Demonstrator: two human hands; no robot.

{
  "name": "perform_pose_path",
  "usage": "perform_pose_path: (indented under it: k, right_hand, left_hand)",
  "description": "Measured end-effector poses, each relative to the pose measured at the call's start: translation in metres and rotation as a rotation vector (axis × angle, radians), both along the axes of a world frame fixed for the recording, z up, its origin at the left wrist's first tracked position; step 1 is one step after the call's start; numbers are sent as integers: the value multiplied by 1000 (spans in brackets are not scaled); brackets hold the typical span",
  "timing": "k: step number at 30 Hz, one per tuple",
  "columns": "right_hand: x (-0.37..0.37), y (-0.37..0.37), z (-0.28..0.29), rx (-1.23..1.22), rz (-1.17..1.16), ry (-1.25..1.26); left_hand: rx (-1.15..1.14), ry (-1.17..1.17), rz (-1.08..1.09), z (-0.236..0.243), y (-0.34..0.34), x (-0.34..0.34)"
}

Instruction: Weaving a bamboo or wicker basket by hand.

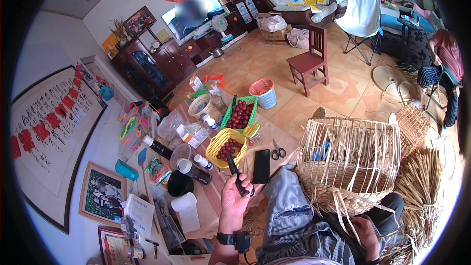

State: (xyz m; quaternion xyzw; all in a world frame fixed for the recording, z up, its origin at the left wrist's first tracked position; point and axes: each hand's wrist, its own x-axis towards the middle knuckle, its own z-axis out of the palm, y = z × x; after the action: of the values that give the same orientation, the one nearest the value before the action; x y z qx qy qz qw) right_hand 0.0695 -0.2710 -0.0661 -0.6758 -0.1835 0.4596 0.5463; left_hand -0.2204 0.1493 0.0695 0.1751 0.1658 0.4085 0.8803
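Note:
My left hand (234, 197) is raised over the low table and grips a dark, narrow tool (235, 172) that points up past my fingers. A black phone (261, 166) lies on the table just right of it. My right hand (365, 233) rests low by my lap, under a large half-woven straw basket (351, 157), with loose straw strands around it; whether it grips any I cannot tell. A yellow basket of red fruit (225, 148) stands just beyond my left hand.
Scissors (278, 152) lie right of the phone. A green basket of red fruit (240, 114), bottles, cups and boxes crowd the table. A red wooden chair (310, 60) and a white folding chair (362, 12) stand on the tiled floor. Another person (444, 64) sits at the right.

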Motion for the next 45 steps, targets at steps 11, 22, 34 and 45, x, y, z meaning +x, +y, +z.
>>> perform_pose_path:
  k: [11,22,34,45]
  right_hand:
    - [2,-4,-18,-36,12,-69]
    - [3,-4,-17,-34,21,-84]
    - [2,0,-7,-28,24,-87]
    - [-20,20,89,130,8,102]
  left_hand:
    - [106,272,164,-36,5,-26]
    - [438,1079,354,-124,26,-101]
    - [989,2276,245,-125,38,-119]
    - [1477,2171,579,-97,34,-91]
